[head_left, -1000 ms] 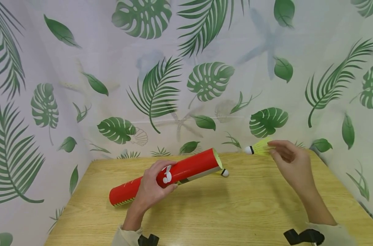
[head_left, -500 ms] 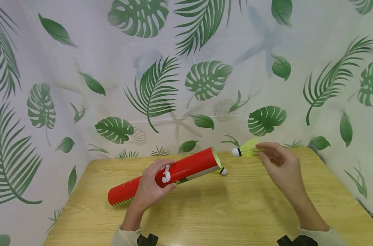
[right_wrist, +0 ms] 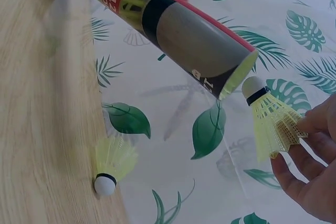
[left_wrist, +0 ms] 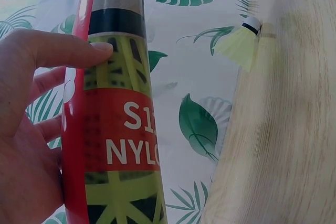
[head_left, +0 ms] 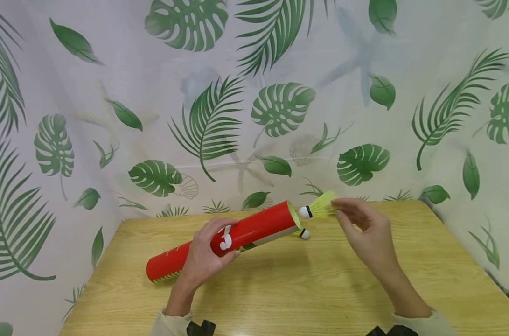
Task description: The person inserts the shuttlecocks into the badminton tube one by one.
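A red shuttlecock tube (head_left: 258,226) lies tilted in my left hand (head_left: 205,252), its mouth raised toward the right. The fingers and thumb wrap around its middle; the left wrist view shows the thumb on the printed side of the tube (left_wrist: 123,129). My right hand (head_left: 369,238) pinches a yellow shuttlecock (head_left: 319,206) by its skirt. Its white cork points at the tube's mouth, close but apart in the right wrist view. Another yellow shuttlecock (right_wrist: 113,163) lies on the table behind the tube, partly hidden in the head view.
A wooden table (head_left: 288,294) spreads beneath both hands. Behind it and along the sides hangs a white cloth (head_left: 237,116) printed with green leaves.
My right hand has brought its shuttlecock leftward and slightly down, from well right of the tube to just beside its mouth. The left hand and the tube have stayed nearly still.
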{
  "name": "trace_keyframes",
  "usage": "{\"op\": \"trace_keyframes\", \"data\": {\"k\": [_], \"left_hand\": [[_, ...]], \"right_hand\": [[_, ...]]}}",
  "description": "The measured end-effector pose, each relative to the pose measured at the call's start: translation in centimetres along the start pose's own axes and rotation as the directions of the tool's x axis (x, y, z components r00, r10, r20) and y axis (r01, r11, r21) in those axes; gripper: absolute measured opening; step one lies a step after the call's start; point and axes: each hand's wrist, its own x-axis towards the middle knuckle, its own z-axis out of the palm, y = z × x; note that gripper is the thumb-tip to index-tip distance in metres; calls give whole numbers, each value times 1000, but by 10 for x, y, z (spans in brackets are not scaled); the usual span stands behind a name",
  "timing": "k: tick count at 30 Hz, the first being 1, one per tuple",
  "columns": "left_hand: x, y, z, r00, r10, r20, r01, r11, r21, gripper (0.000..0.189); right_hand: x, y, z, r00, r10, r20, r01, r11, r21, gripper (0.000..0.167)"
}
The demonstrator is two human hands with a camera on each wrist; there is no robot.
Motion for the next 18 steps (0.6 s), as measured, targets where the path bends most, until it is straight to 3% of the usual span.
{"op": "trace_keyframes", "data": {"k": [18], "left_hand": [[0,0,0,1000,-6,0,6,1000,12,66]], "right_hand": [[-5,-2,37,996,-59,60,56,997,49,29]]}}
